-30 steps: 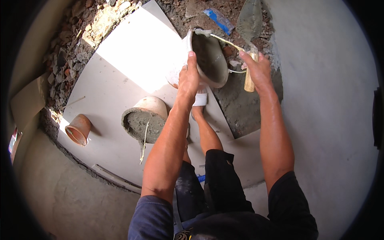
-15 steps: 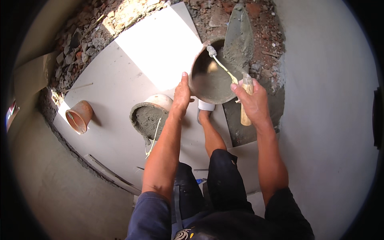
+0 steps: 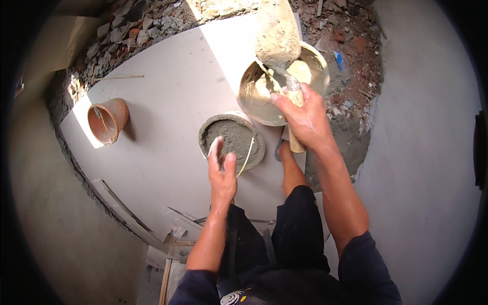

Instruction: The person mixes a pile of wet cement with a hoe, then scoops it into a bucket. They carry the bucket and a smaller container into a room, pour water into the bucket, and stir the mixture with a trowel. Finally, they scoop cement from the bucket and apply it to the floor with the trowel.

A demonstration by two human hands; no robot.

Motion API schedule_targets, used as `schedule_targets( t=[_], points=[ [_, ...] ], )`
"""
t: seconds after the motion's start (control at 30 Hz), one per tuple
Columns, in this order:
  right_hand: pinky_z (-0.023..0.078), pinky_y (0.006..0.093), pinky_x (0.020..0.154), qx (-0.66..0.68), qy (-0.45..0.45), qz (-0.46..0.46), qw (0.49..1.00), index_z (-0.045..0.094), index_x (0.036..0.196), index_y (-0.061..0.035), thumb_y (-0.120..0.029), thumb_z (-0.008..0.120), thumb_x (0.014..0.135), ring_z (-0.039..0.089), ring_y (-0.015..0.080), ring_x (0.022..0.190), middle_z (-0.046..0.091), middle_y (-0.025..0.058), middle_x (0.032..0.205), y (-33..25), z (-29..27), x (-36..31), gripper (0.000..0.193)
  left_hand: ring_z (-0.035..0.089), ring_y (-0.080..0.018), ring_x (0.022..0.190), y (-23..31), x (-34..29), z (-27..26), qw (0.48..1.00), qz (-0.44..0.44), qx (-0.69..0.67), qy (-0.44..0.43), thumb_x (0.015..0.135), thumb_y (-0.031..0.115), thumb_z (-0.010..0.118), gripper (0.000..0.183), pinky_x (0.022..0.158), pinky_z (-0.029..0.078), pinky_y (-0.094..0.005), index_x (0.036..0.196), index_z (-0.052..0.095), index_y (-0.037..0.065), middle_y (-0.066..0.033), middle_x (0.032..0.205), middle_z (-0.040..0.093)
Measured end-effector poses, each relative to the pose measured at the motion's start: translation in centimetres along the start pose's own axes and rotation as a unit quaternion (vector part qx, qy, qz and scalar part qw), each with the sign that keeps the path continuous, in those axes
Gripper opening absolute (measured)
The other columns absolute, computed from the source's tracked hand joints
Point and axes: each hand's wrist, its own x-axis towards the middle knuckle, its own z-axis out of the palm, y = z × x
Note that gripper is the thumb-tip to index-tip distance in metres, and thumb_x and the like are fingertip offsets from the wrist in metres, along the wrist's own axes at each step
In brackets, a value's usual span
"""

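Observation:
My right hand grips the wooden handle of a mortar-smeared trowel, its broad blade pointing away from me. The pale cord of a round bucket also runs into this hand. That bucket hangs tilted under the blade, with only grey residue visible inside. My left hand is empty, fingers apart, above the near left edge of a second bucket. This one stands on the pale board and is filled with wet grey mortar; its cord handle lies over the right side.
A small orange-brown bucket lies tipped on the pale board at left. Broken brick rubble borders the far side. Plastered walls rise left and right. Wooden strips lie along the left wall's foot.
My left hand has let go of the tilted bucket's side and drawn back toward the mortar-filled one. The trowel and tilted bucket have shifted slightly left in view, the blade turning more upright.

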Motion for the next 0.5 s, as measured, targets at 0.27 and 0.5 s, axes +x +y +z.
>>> schedule_targets(
  t=[0.27, 0.5],
  points=[
    [0.047, 0.0451, 0.09, -0.029, -0.063, -0.064, 0.996, 0.059, 0.102, 0.0061, -0.029, 0.061, 0.075, 0.062, 0.0424, 0.099, 0.064, 0.0298, 0.1, -6.5, 13.1, 5.2, 0.044, 0.037, -0.0452, 0.13, -11.5, -13.9, -12.4, 0.944, -0.152, 0.294, 0.0, 0.092, 0.037, 0.056, 0.071, 0.11, 0.027, -0.0481, 0.138, 0.032, -0.011, -0.0323, 0.137, 0.04],
    [0.046, 0.0467, 0.093, -0.049, -0.022, -0.07, 0.996, 0.06, 0.1, 0.0083, -0.022, 0.059, 0.074, 0.062, 0.044, 0.1, 0.064, 0.0312, 0.101, -8.9, 25.1, 7.2, 0.04, 0.034, -0.0395, 0.133, -14.7, -12.8, -15.7, 0.904, -0.077, 0.419, -0.037, 0.087, 0.044, 0.061, 0.077, 0.111, 0.021, -0.0533, 0.139, 0.034, -0.006, -0.0258, 0.14, 0.04]
  ],
)
